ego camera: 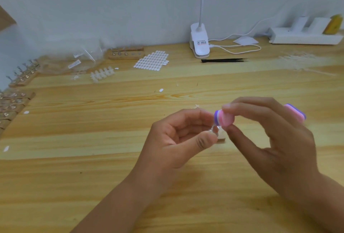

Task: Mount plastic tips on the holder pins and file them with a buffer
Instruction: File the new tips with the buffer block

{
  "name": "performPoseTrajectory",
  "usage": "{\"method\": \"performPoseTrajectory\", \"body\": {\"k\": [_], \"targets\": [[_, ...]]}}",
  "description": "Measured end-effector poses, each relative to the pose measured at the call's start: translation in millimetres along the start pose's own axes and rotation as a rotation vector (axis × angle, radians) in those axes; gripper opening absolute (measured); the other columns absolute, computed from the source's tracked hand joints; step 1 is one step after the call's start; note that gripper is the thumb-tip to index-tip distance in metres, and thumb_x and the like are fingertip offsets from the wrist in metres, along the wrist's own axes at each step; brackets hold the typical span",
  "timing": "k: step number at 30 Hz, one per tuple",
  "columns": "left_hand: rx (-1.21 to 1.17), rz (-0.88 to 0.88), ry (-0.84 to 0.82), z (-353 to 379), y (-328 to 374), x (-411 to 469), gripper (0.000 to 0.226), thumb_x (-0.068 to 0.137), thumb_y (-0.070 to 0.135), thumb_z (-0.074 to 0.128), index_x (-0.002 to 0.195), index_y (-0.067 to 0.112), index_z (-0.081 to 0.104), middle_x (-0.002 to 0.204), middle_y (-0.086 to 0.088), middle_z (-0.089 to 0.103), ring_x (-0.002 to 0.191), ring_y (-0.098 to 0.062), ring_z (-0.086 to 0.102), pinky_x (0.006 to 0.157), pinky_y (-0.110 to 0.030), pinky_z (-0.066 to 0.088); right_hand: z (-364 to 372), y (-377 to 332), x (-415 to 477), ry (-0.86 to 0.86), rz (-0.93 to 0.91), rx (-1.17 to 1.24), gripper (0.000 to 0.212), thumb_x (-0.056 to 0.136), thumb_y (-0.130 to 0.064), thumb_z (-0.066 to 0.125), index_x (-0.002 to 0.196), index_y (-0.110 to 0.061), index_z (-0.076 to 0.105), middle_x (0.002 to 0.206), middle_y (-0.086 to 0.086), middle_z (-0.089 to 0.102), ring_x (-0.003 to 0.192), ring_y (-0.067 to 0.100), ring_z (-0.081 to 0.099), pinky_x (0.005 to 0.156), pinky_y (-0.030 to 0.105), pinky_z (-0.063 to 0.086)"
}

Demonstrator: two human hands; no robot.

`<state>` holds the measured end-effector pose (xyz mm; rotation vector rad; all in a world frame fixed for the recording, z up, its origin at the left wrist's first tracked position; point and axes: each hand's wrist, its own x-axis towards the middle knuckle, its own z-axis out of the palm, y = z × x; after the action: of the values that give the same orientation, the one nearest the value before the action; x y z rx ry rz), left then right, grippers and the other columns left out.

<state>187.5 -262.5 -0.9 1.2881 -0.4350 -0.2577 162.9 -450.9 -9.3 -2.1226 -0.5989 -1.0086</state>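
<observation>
The right hand (275,139) is pinching a pink-and-purple foam buffer block (224,120); beneath it, the left hand (173,139) is gripping a clear plastic tip (214,130), likely flimsy; hold its base.

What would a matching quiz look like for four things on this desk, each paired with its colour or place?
Things:
1. buffer
2. holder
3. tweezers
4. clip lamp

Descriptions:
A. black, lying flat on the table
B. pinched in the left hand
C. pink and purple, gripped by the right hand
D. white, standing at the back of the table

Pairs: 1-C, 2-B, 3-A, 4-D
</observation>
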Motion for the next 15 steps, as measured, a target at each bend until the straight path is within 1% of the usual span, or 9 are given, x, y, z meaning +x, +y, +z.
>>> {"method": "performPoseTrajectory", "body": {"k": [2,4,6,9,12,15], "targets": [[-0.017,-0.008,-0.015,0.4,0.3,-0.5,0.024,0.078,0.010,0.074,0.102,0.012,0.073,0.098,-0.008,0.075,0.092,-0.017,0.071,0.080,-0.022,0.054,0.8,0.1,-1.6,-0.033,-0.073,0.005,0.029,0.089,0.000,0.068,0.112,-0.016,0.063,0.107,0.006,0.067,0.101,0.014,0.066,0.094,0.021,0.048],[-0.008,-0.018,-0.002,0.2,0.2,-0.3,0.023,0.079,0.008,0.074,0.101,0.012,0.073,0.096,-0.008,0.074,0.089,-0.016,0.070,0.080,-0.022,0.054,-0.6,5.0,-0.6,-0.046,-0.071,-0.008,0.029,0.088,0.003,0.069,0.110,-0.015,0.064,0.106,0.008,0.068,0.099,0.018,0.067,0.092,0.026,0.051],[0.002,-0.020,-0.001,-0.1,1.1,-0.4,0.021,0.080,0.008,0.075,0.100,0.014,0.074,0.095,-0.006,0.074,0.089,-0.015,0.069,0.081,-0.023,0.054,-0.6,4.7,-1.1,-0.042,-0.046,-0.004,0.029,0.087,0.003,0.070,0.110,-0.015,0.064,0.106,0.006,0.068,0.100,0.016,0.067,0.093,0.022,0.049],[0.000,-0.004,-0.035,0.1,2.5,-1.1,0.020,0.082,0.008,0.073,0.101,0.015,0.073,0.096,-0.005,0.074,0.091,-0.016,0.069,0.081,-0.022,0.053,1.8,0.8,-2.8,-0.034,-0.059,0.015,0.026,0.089,-0.001,0.070,0.110,-0.015,0.064,0.107,0.005,0.069,0.102,0.012,0.066,0.096,0.018,0.046],[0.000,-0.003,-0.003,0.0,1.6,-0.4,0.021,0.078,0.008,0.075,0.099,0.012,0.073,0.094,-0.005,0.074,0.089,-0.016,0.069,0.079,-0.021,0.053,-1.3,6.2,0.8,-0.045,-0.030,-0.006,0.027,0.086,0.001,0.072,0.108,-0.014,0.066,0.105,0.004,0.070,0.100,0.012,0.067,0.093,0.015,0.045],[0.004,0.007,-0.014,0.6,2.0,0.4,0.022,0.078,0.011,0.074,0.100,0.012,0.073,0.094,-0.004,0.074,0.090,-0.014,0.070,0.079,-0.020,0.053,0.6,2.8,-1.3,-0.034,-0.016,0.041,0.025,0.086,0.000,0.072,0.107,-0.014,0.067,0.106,0.004,0.070,0.102,0.012,0.068,0.094,0.018,0.048]]}}
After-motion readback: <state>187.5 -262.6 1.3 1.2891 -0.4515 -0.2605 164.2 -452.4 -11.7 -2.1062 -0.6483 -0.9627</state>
